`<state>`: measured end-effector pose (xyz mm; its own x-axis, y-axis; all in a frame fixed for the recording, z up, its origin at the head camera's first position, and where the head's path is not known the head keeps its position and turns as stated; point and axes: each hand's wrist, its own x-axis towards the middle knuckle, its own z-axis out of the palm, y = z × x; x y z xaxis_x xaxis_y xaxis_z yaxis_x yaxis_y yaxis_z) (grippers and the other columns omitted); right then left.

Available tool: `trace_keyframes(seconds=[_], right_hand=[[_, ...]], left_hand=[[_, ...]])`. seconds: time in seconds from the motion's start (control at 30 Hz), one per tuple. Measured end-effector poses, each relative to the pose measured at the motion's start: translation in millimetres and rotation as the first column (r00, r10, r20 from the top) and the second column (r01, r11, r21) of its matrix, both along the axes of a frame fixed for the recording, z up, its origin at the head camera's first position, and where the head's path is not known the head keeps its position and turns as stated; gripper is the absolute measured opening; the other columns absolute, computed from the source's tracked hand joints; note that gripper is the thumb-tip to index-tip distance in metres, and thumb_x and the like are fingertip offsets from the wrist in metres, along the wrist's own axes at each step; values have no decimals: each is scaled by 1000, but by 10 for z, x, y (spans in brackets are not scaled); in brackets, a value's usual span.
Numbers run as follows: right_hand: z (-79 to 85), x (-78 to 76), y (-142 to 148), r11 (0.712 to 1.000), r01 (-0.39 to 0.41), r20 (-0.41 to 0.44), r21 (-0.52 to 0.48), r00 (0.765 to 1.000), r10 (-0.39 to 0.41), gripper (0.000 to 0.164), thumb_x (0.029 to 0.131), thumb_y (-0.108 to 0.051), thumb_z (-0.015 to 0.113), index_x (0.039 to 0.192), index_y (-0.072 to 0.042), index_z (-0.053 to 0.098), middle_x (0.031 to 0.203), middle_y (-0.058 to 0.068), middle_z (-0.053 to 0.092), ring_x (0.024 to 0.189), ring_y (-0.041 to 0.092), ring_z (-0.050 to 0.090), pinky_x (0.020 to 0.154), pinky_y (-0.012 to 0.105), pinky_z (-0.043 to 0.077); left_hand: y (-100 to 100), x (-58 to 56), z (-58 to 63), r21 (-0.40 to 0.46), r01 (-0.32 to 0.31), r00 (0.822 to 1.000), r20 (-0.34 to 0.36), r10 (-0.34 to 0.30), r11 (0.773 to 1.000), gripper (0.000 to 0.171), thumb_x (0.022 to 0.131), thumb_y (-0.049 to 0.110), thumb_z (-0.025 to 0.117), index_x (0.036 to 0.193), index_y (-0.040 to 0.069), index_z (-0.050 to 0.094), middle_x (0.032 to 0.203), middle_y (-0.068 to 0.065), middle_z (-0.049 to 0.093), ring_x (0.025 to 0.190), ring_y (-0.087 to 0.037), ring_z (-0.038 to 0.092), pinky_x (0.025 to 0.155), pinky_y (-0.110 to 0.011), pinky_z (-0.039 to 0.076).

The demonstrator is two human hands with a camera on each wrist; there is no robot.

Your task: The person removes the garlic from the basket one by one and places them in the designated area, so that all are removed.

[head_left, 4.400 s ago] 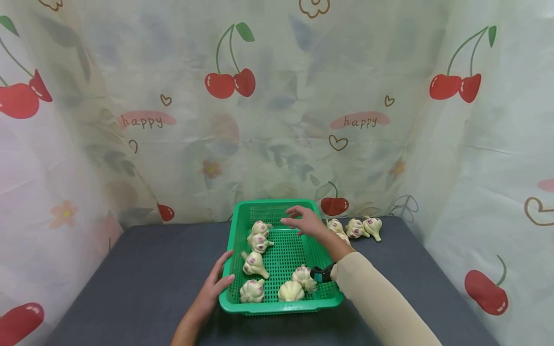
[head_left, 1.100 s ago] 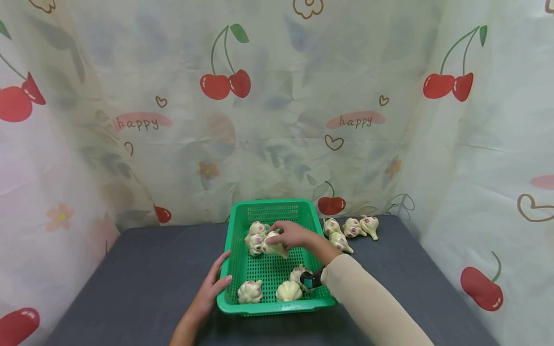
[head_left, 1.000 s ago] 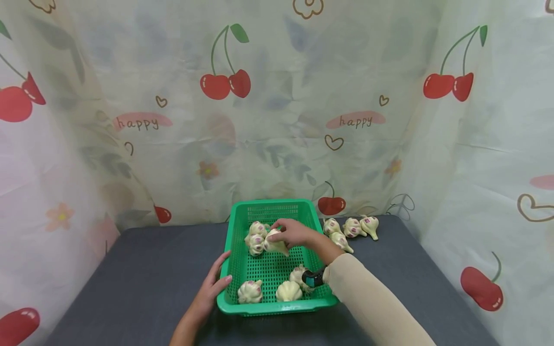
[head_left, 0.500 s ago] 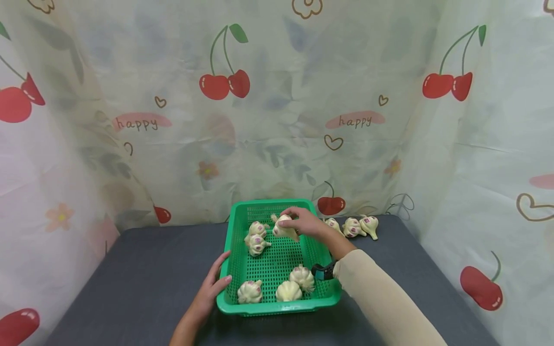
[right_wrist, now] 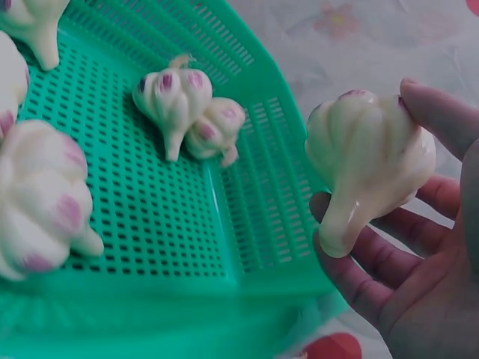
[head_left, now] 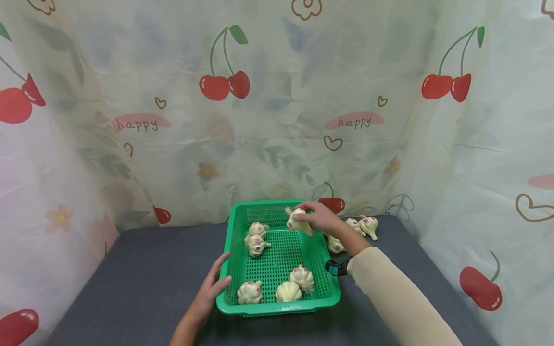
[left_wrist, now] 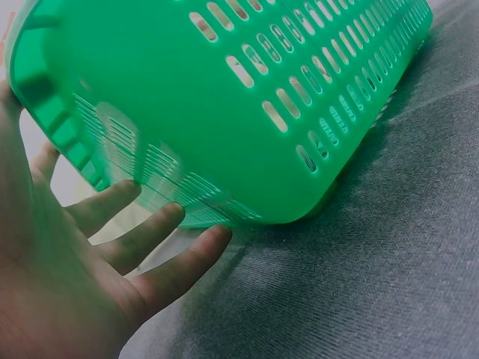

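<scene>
In the head view, a green plastic basket (head_left: 277, 307) stands on the dark table. My left hand (head_left: 209, 288) touches its left rim. In the left wrist view, that hand's fingers (left_wrist: 176, 273) are spread and fairly straight beside the outer wall. My right hand (head_left: 318, 216) holds a garlic bulb (head_left: 297, 222) above the basket's back right, its stem hanging downward. In the right wrist view, thumb and fingers surround this bulb (right_wrist: 367, 153). Inside the basket, two garlic bulbs (head_left: 257, 245) lie at the left, one (head_left: 249, 292) at front left and two (head_left: 288, 291) at front right.
Several more garlic bulbs (head_left: 369, 226) lie on the table (head_left: 160, 278) to the right of the basket, partly hidden by the right forearm. A printed curtain (head_left: 277, 158) hangs behind the table and along both sides.
Since the earliest frame, the right hand has taken a garlic bulb from the basket's left row. It has lifted that bulb back and to the right. The left hand stays at the rim.
</scene>
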<state>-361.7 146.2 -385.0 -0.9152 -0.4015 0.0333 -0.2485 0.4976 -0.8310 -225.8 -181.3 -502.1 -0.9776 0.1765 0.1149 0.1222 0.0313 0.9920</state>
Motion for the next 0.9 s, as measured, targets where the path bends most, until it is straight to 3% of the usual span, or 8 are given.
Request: trace_keyframes(seconds=[0.3,0.4,0.57,0.73,0.9], right_hand=[[-31,-9,279,1000,11,-45,-15,999,-11,44,95,-29,64,129,-2,57,113,15,60,83,22,58,64,38,50],[-5,43,359,1000,14,-47,-20,999,-15,46,97,-27,62,133,0,53,118,18,59,88,24,58,68,41,50],[-87,-13,516,999,39,-47,-25,998,-40,51,97,-30,61,136,1,50,125,20,55,91,25,57,72,46,50],[-134,0,636,994,105,-64,-30,992,-107,47,97,-30,61,132,1,54,124,21,54,79,28,55,65,44,49],[-201,28,766,984,171,-60,-50,983,-174,51,97,-34,61,134,0,52,127,23,52,91,32,56,69,48,50]], left_hand=[[2,0,-13,8,1,1000,-1,-1,1000,57,101,18,50,153,19,27,155,-20,22,136,-37,26,101,-46,33],[3,3,-15,15,5,1000,-4,-5,1000,57,101,18,49,153,19,27,155,-21,21,136,-37,26,101,-45,34],[3,6,-12,12,5,1000,-4,-5,1000,57,101,18,49,153,19,27,155,-21,22,136,-37,27,101,-46,34],[5,11,-7,7,5,1000,-1,-5,1000,57,101,18,49,153,19,26,154,-22,23,136,-37,27,101,-47,34],[7,3,-7,10,6,1000,-2,-6,1000,57,101,18,48,153,19,26,154,-22,23,135,-38,28,100,-45,34]])
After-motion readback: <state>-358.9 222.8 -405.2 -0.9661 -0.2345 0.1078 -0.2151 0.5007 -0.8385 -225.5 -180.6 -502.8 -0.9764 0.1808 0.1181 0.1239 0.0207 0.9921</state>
